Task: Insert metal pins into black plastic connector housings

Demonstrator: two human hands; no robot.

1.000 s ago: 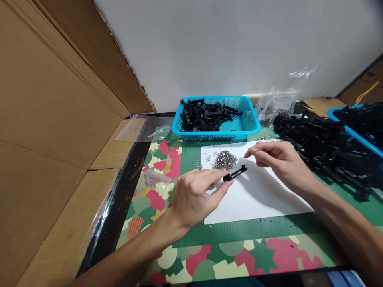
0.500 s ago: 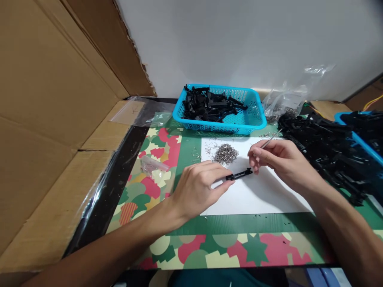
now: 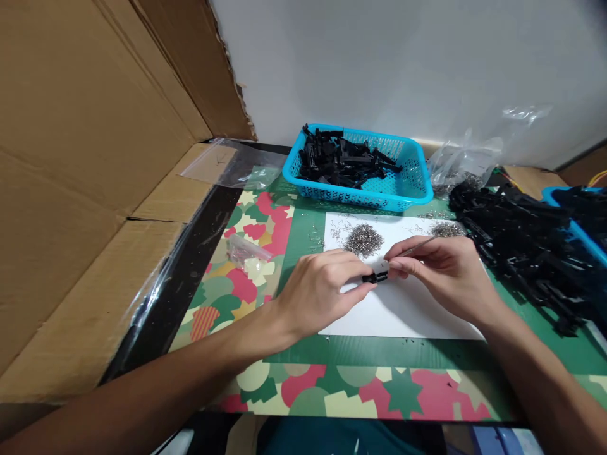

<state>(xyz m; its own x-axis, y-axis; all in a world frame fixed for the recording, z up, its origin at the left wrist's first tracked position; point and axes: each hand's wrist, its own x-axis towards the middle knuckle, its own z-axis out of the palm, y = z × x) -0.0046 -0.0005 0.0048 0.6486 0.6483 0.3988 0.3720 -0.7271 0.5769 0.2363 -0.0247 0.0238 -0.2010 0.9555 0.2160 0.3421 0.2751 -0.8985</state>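
Black and slim, the plastic part [image 3: 375, 278] pinched in the left hand [image 3: 325, 287] over the white rectangular paper sheet [image 3: 403, 316] could twist loose if the thin metal rod [image 3: 418, 246] gripped in the right hand [image 3: 443, 275] pushed against it off-centre.

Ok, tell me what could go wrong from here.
The left hand pinches the slim black part near one end, so it might twist if the thin metal rod in the right hand presses on it. The pile of small metal pieces lies loose just beyond; a bump could scatter it.
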